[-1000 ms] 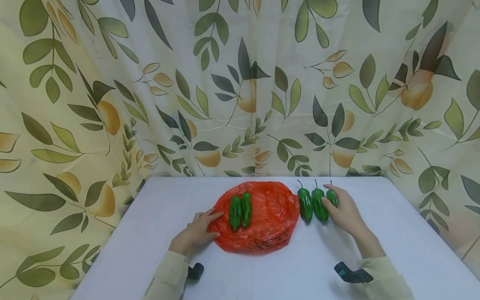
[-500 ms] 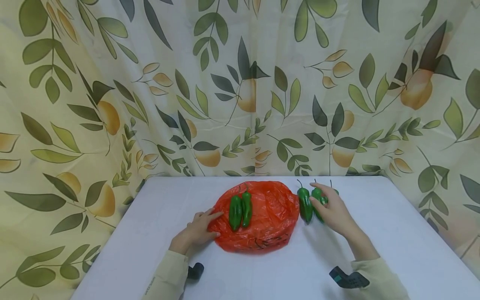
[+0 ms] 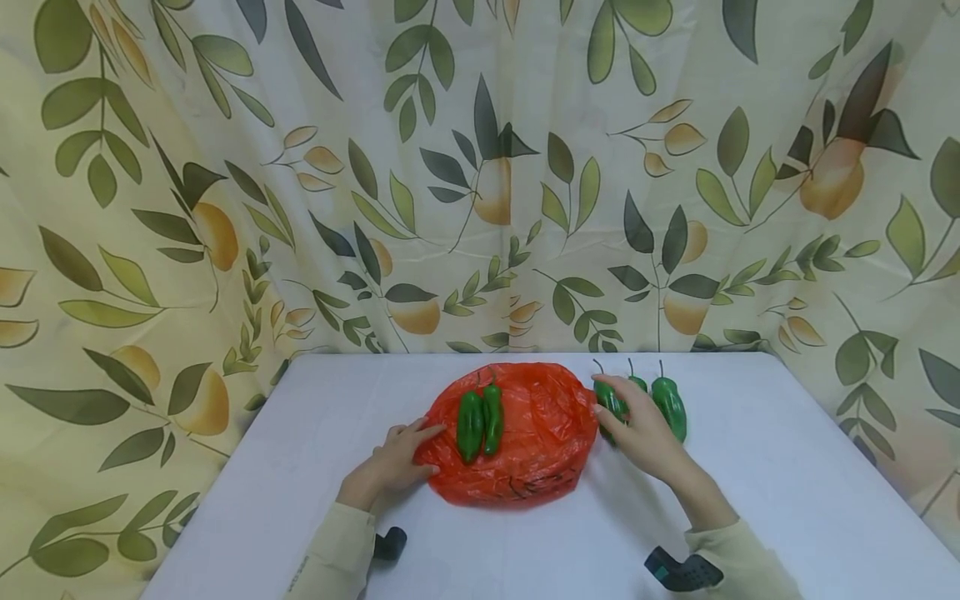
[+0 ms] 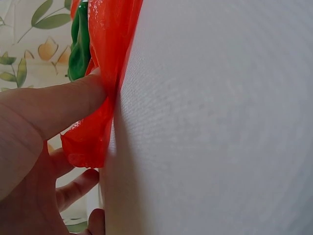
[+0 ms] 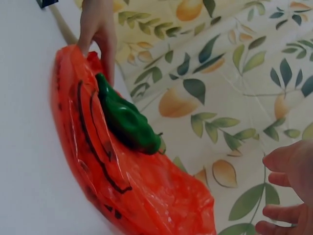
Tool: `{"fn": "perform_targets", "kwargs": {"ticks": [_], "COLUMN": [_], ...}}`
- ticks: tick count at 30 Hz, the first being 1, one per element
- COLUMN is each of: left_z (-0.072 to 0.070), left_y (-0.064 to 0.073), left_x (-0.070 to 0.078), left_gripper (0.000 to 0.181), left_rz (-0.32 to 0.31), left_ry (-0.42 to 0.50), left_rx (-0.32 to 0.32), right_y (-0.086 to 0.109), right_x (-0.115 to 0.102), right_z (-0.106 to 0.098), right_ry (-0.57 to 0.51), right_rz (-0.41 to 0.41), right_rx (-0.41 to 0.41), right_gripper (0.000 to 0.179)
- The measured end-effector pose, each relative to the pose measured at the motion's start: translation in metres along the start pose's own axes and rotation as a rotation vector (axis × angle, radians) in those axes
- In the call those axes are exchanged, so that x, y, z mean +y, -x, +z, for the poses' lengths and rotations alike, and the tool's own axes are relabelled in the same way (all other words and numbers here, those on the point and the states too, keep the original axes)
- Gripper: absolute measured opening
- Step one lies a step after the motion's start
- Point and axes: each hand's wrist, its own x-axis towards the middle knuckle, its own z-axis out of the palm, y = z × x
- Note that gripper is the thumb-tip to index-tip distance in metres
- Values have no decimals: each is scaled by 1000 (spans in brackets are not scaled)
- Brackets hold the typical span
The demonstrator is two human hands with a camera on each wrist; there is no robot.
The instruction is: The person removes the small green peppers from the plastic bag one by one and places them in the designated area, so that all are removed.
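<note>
In the head view a crumpled red plastic bag (image 3: 543,425) lies flat with two green peppers, a left one (image 3: 470,427) and a slimmer one (image 3: 492,419), on top. My left hand (image 3: 390,461) rests on the bag's left edge; in the left wrist view its extended thumb (image 4: 73,103) presses the red plastic. To the right of the bag stand three more green peppers in a row. My right hand (image 3: 649,432) is over the leftmost one (image 3: 609,398) and partly hides the middle one (image 3: 637,382). The rightmost pepper (image 3: 670,408) shows fully. In the right wrist view the right fingers are spread, holding nothing visible.
Everything lies on a white table (image 3: 480,550). A curtain (image 3: 480,208) printed with leaves and fruit hangs behind its far edge. Dark devices sit at both wrists, a left one (image 3: 390,544) and a right one (image 3: 682,570).
My right hand has moved left along the row, from the rightmost pepper past the middle one to the leftmost. The left hand, bag and peppers look unmoved.
</note>
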Motion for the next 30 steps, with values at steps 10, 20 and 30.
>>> {"fn": "perform_targets", "kwargs": {"ticks": [10,20,30], "left_z": [1,1,-1], "left_y": [1,0,2], "left_x": [-1,-1,1], "left_gripper": [69,69,70], "left_rz": [1,-3,21], "left_ry": [9,8,11], "left_rx": [-4,-11,-5], "right_y": [-2,-5,-5], "right_x": [-7,-19,-20], "right_z": [6,22,46], "right_ry": [-22,-59,-26], "right_rz": [-44,-60,-55], "right_rx": [8,-35,-129], "right_gripper": [47,47,51]}}
